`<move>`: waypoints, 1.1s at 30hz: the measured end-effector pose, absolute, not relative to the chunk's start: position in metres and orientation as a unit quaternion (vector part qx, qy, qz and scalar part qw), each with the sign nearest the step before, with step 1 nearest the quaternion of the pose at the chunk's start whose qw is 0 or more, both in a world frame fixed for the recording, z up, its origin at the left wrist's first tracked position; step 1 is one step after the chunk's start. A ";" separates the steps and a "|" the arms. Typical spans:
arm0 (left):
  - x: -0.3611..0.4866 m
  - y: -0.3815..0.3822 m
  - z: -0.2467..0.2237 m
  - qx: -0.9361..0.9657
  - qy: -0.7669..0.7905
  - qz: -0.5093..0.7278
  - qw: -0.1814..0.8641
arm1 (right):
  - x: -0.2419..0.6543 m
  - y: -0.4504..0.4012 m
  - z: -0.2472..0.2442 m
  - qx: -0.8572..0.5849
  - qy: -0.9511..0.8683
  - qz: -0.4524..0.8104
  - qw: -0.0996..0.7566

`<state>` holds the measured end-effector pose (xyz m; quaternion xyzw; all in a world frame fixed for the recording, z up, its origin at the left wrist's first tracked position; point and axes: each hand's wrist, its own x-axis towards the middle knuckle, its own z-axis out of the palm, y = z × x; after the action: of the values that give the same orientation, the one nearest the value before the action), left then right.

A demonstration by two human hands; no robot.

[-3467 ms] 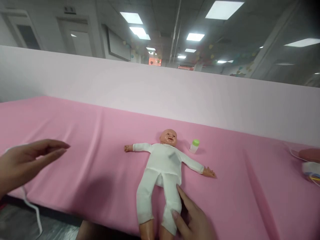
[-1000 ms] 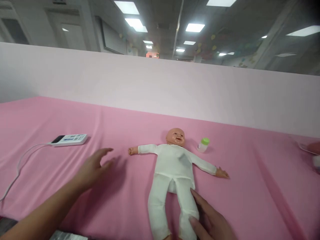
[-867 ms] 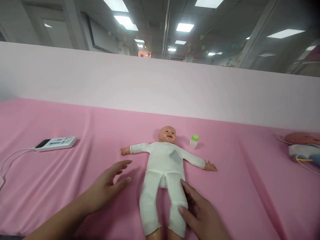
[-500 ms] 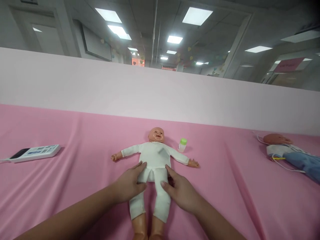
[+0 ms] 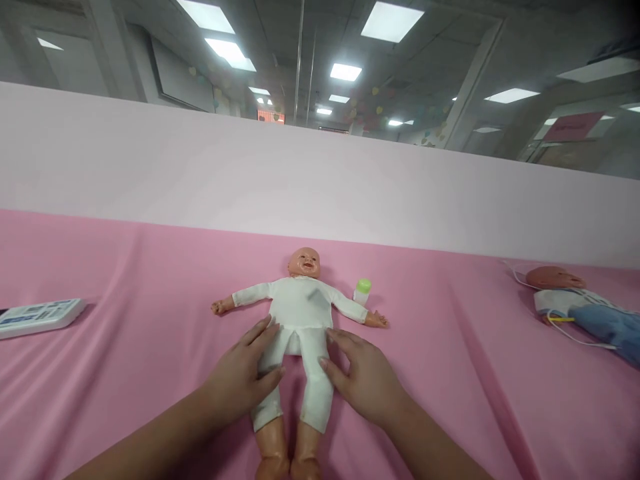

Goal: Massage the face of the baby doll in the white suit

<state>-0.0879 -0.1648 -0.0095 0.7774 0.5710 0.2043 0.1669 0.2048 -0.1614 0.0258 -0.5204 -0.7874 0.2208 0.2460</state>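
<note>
A baby doll [image 5: 300, 300] in a white cloth suit lies on its back in the middle, head at the far side, arms spread and bare feet towards me. My left hand [image 5: 245, 373] is at its hip and thigh on the left, fingers stretched out and thumb apart over the thigh. On the other side, my right hand [image 5: 365, 377] has its fingertips at the hip and its thumb tip at the thigh edge. Both hands are open, resting lightly against the doll. Beside the doll's outstretched arm stands a small clear container with a green lid [image 5: 362, 291].
A pink cloth [image 5: 425, 400] with folds covers the table, up to a pale low wall [image 5: 320, 180] below glass. At the left edge lies a white, flat device [image 5: 43, 317]. A second doll [image 5: 595, 320] in blue clothing, with thin white tubing, lies far right.
The doll has shifted slightly left and away from me, showing more of its feet. My hands have loosened at its hips. The view has shifted a little, cutting off part of the white device.
</note>
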 end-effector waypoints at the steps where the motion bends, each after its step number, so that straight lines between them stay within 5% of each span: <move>1: -0.087 -0.169 -0.008 0.789 0.560 0.209 0.141 | 0.204 -0.165 0.030 -0.516 -0.796 0.202 0.242; 10: -0.067 -0.191 0.029 0.863 0.443 0.241 0.004 | 0.192 -0.191 0.036 -0.389 -0.865 0.168 0.269; 17: -0.064 -0.201 0.031 0.913 0.356 0.180 0.089 | 0.188 -0.199 0.025 -0.229 -0.909 0.265 0.225; 21: -0.063 -0.199 0.031 0.914 0.346 0.185 0.103 | 0.185 -0.199 0.031 -0.246 -0.901 0.278 0.223; 27: -0.071 -0.188 0.033 0.871 0.413 0.265 0.030 | 0.186 -0.187 0.028 -0.307 -0.867 0.215 0.328; 33: -0.078 -0.175 0.026 0.853 0.474 0.210 0.067 | 0.183 -0.173 0.013 -0.364 -0.859 0.221 0.285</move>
<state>-0.0783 -0.1745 0.0255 0.8526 0.4735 0.2105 0.0674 0.1825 -0.1730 0.0130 -0.3641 -0.8587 0.2213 0.2849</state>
